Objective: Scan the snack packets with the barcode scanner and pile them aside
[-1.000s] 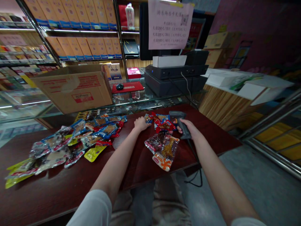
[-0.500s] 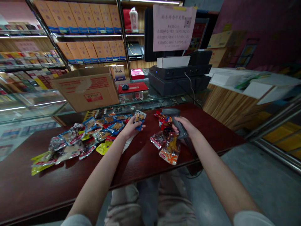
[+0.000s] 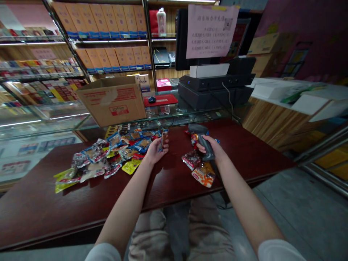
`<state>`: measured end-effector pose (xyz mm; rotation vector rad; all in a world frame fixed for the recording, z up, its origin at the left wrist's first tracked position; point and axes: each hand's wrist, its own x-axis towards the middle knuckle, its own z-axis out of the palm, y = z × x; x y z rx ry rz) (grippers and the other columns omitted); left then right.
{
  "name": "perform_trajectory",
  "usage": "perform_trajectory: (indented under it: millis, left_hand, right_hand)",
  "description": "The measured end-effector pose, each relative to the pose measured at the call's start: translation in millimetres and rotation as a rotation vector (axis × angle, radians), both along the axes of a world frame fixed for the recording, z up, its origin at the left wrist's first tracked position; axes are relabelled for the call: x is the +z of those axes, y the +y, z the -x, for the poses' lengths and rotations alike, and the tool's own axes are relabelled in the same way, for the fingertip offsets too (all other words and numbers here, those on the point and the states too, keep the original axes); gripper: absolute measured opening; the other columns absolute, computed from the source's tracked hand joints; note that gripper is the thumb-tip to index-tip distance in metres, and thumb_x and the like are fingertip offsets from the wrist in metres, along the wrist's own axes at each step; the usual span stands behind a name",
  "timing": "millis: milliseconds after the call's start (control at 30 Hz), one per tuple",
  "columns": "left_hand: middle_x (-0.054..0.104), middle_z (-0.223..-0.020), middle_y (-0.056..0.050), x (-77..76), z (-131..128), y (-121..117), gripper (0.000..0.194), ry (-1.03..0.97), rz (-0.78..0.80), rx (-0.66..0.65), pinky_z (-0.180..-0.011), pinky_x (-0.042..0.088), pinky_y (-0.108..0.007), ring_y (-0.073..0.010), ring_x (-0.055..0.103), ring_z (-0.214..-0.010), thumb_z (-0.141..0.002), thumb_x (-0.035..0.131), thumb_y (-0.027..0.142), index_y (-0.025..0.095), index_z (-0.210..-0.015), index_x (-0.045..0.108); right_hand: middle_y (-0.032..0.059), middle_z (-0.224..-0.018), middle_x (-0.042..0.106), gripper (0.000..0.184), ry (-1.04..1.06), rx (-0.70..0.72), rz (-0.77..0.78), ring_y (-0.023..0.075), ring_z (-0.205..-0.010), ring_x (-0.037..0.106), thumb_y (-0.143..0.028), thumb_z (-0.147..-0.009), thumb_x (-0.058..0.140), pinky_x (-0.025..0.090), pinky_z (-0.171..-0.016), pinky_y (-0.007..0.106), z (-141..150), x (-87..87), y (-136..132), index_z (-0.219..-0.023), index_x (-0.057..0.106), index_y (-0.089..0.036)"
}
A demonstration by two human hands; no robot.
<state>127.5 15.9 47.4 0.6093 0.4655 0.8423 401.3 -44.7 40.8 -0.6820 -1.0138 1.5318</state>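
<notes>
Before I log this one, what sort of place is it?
Probably a shop's checkout: the right hand holds a handheld scanner near packaged snacks, with boxed goods on shelves behind.

Above the table (image 3: 174,181), the left hand (image 3: 156,150) holds a packet (image 3: 164,139), heaped packets (image 3: 112,153) at its nine o'clock, a carton (image 3: 115,103) near half past ten; the right hand (image 3: 214,145) grips a scanner (image 3: 207,148).

The left grip (image 3: 156,151) has lifted and turned a packet (image 3: 163,140).
</notes>
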Motion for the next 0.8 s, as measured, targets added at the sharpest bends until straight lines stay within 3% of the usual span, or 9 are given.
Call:
perform_trajectory:
  millis: [133, 333, 433, 600, 800]
  left_hand:
    - [0.059, -0.083, -0.006, 4.4, 0.0, -7.7, 0.038, -0.143, 0.115, -0.077, -0.040, 0.028, -0.014, -0.0055, 0.044, -0.054, -0.097, 0.048, 0.047, 0.013, -0.103, 0.064]
    - [0.062, -0.084, -0.010, 7.2, 1.6, -12.5, 0.047, -0.152, 0.121, -0.056, -0.039, 0.028, -0.014, -0.0063, 0.043, -0.054, -0.098, 0.044, 0.052, 0.011, -0.097, 0.065]
    - [0.063, -0.082, -0.009, 6.4, 0.8, -11.0, 0.040, -0.126, 0.102, -0.036, -0.039, 0.028, -0.014, -0.0061, 0.043, -0.054, -0.096, 0.050, 0.047, 0.011, -0.097, 0.065]
    - [0.063, -0.079, -0.006, 0.8, -3.6, -7.8, 0.022, -0.037, 0.067, 0.009, -0.039, 0.028, -0.013, -0.0047, 0.041, -0.051, -0.094, 0.056, 0.033, 0.012, -0.095, 0.064]
    - [0.064, -0.081, -0.006, -0.9, -4.4, -8.7, 0.022, 0.062, -0.003, 0.040, -0.042, 0.033, -0.015, -0.0055, 0.046, -0.053, -0.089, 0.064, 0.033, 0.012, -0.092, 0.064]
  right_hand:
    - [0.0089, -0.089, 0.068, 0.026, -0.021, 0.045, 0.006, 0.0060, -0.046, 0.037, -0.039, -0.082, 0.064, 0.029, -0.035, 0.019, 0.6, 2.2, -6.2, -0.093, 0.061, -0.016]
    - [0.0006, -0.062, 0.057, 0.028, -0.110, 0.112, 0.034, 0.0083, -0.044, 0.038, -0.043, -0.085, 0.065, 0.030, -0.036, 0.020, 3.4, 1.0, -10.6, -0.094, 0.061, -0.017]
    - [0.0006, -0.066, 0.058, 0.027, -0.098, 0.091, 0.025, 0.0074, -0.044, 0.038, -0.041, -0.084, 0.066, 0.031, -0.036, 0.020, 4.7, 1.4, -11.5, -0.095, 0.060, -0.018]
    - [0.0039, -0.091, 0.063, 0.026, -0.044, 0.046, -0.007, 0.0042, -0.046, 0.037, -0.035, -0.083, 0.069, 0.030, -0.035, 0.018, 9.6, 5.8, -15.5, -0.099, 0.057, -0.018]
    - [0.0013, -0.091, 0.058, 0.029, -0.032, 0.067, 0.010, 0.0032, -0.046, 0.035, -0.036, -0.084, 0.069, 0.031, -0.035, 0.018, 11.7, 7.6, -16.2, -0.103, 0.056, -0.018]
